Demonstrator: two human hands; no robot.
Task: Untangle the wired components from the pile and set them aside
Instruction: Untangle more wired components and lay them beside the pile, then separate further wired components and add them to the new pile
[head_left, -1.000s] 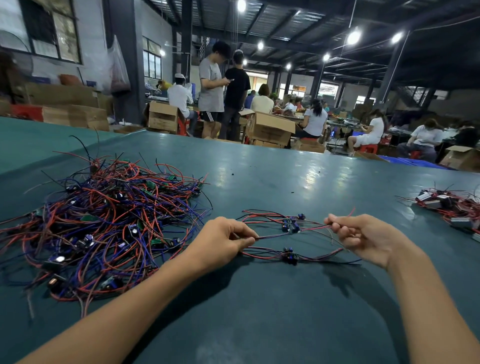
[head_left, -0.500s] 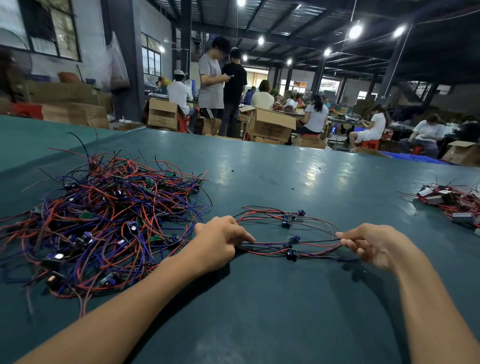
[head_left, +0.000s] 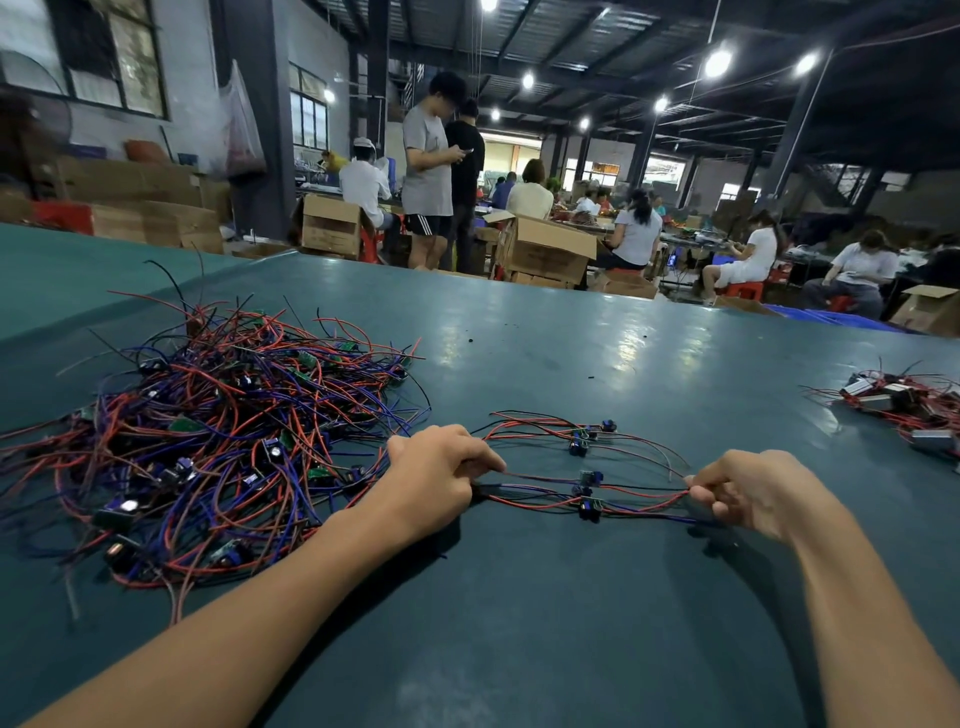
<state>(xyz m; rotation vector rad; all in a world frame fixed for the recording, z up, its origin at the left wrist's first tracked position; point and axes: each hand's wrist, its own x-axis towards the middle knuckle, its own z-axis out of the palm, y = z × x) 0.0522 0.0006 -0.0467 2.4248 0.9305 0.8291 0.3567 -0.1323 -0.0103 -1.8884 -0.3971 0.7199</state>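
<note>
A big tangled pile of red, blue and black wires with small circuit boards (head_left: 208, 441) covers the left of the green table. Between my hands lies a small bunch of wired components (head_left: 587, 488), stretched flat on the table, with small blue parts at its middle. My left hand (head_left: 441, 478) pinches the bunch's left wire ends. At the right ends, my right hand (head_left: 748, 491) pinches the red and blue wires. A few more separated components (head_left: 587, 436) lie just behind the bunch.
A second, smaller heap of wired parts with metal pieces (head_left: 904, 405) lies at the table's right edge. The green table (head_left: 519, 623) stretches towards me and far ahead. Beyond its far edge are cardboard boxes and several people.
Both hands have lowered the wire bunch onto the table and pulled it straighter. My right hand has moved down and to the right.
</note>
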